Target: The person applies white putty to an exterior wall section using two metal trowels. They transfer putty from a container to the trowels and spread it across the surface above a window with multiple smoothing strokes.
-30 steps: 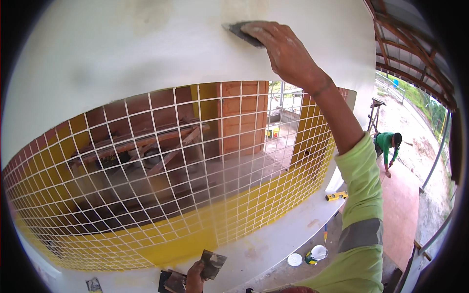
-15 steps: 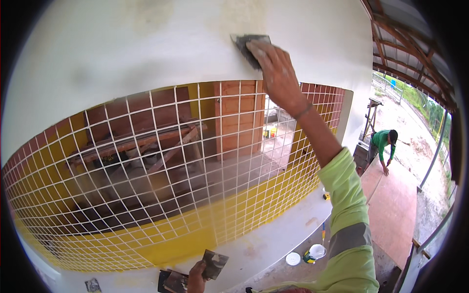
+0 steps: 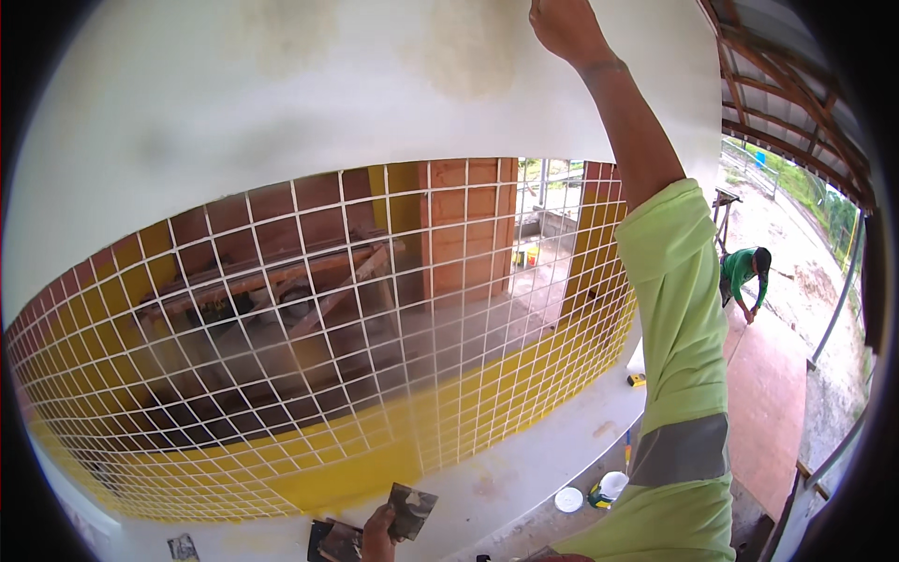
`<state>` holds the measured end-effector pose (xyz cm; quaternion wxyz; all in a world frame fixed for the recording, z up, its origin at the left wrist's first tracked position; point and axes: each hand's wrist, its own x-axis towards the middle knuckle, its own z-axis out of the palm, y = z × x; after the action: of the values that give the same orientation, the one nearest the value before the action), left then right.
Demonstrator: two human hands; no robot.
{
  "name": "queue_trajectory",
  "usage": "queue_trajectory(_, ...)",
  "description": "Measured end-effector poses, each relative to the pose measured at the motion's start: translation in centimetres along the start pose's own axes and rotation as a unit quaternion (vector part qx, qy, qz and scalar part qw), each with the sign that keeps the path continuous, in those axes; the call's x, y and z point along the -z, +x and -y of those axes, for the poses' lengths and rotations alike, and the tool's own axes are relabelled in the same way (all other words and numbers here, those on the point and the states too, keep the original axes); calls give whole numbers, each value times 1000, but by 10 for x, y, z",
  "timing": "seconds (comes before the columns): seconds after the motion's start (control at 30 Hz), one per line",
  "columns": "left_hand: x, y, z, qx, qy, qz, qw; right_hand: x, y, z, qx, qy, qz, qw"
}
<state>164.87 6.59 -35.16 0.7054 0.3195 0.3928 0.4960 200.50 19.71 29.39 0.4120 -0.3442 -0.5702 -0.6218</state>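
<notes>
High on the white wall [image 3: 281,94], my right hand [image 3: 569,26] is raised near a beige, damp-looking patch [image 3: 464,47]. Its fingers look closed, but their tips and the putty knife they held half a second ago lie beyond the top edge. My left hand [image 3: 378,536] is low, near the ledge [image 3: 487,478], closed around a flat, square putty blade [image 3: 412,510] smeared with grey. Dark flat blades or plates [image 3: 334,540] lie beside that hand. Another small smeared plate [image 3: 184,547] rests farther left.
A white metal grid [image 3: 309,309] covers the wide opening below the wall. An open paint bucket [image 3: 612,485] and a white lid [image 3: 568,499] stand below the ledge. A yellow-black tape measure [image 3: 637,379] sits on it. At right, a person in green [image 3: 745,273] bends over a plywood sheet [image 3: 768,412].
My right hand has swept up the wall, carrying the putty knife out of view. The left hand has barely moved. The person in green has brought their hands together over the plywood.
</notes>
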Motion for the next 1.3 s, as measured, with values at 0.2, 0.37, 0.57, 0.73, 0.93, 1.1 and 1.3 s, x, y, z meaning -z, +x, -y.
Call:
queue_trajectory(0.2, 33, 32, 34, 12, 24, 32, 999, -6, -68, 62, 111, 20, -29, 993)
queue_trajectory(0.37, 3, 21, 3, 15, 107, 45, 993, 29, -106, 79, 132, 39, 35, 990)
queue_trajectory(0.57, -5, 17, -3, -36, 174, 59, 982, 32, -59, 64, 121, 21, -17, 992)
queue_trajectory(0.73, 1, 7, -5, -163, 398, 54, 901, 20, -39, 46, 83, 49, 13, 995)
queue_trajectory(0.93, 39, 25, 17, -373, 527, 63, 761, 13, -80, 53, 121, 30, 13, 992)
queue_trajectory(1.1, 37, 39, 21, -85, 212, 36, 973, 48, -113, 61, 123, 57, 111, 985)
queue_trajectory(1.3, 2, 43, 16, 24, 23, 31, 999, 39, -21, -9, 57, 31, 51, 997)
